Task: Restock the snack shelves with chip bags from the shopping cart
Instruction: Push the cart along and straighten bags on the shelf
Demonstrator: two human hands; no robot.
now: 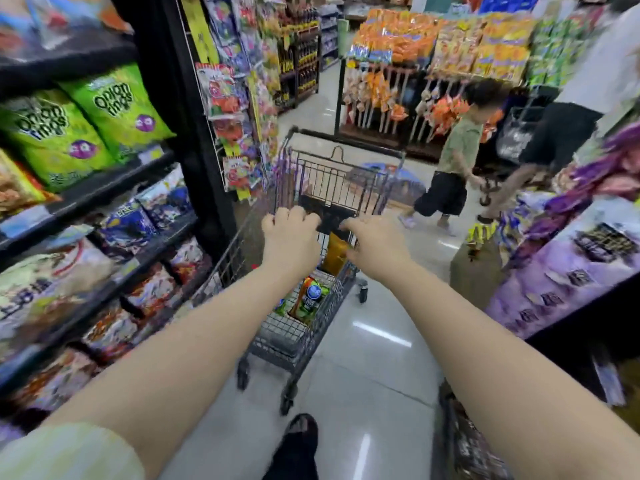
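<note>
Grips curled on shopping cart (322, 174) handle, left hand (289, 233) and right hand (375, 244); chip bags (308, 299) just below, shelves (104, 188) leftward.

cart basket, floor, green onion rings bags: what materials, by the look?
Cart basket: thin metal wire grid, dark grey coating, probably painted steel.
Floor: hard glossy tile, going by sharp light reflections and joint lines.
Green onion rings bags: likely printed plastic film; puffy, slight sheen, blurred.
</note>
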